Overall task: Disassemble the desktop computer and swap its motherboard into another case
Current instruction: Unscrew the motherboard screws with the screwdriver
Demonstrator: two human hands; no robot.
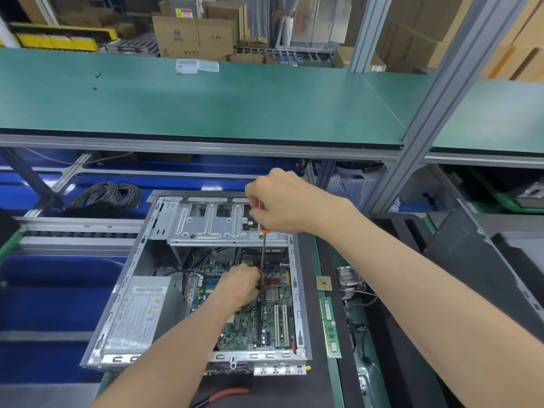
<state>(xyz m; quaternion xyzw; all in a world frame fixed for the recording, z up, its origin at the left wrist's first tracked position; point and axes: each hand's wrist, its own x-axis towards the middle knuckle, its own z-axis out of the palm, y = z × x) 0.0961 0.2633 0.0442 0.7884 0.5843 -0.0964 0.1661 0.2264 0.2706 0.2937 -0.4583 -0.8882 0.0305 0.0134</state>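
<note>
Green-topped shelf (206, 107) on aluminium frame (441, 113); cardboard boxes (194, 36) behind, possibly warehouse.

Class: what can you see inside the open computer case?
Inside the case: motherboard, power supply, drive cage. The left hand covers part of the board, including the screwdriver tip.

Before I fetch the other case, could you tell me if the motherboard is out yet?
Not yet: the motherboard lies inside the case.

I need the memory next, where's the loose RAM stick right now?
In the head view, the RAM stick lies flat on the dark mat right of the open computer case, just below the loose CPU chip.
</note>
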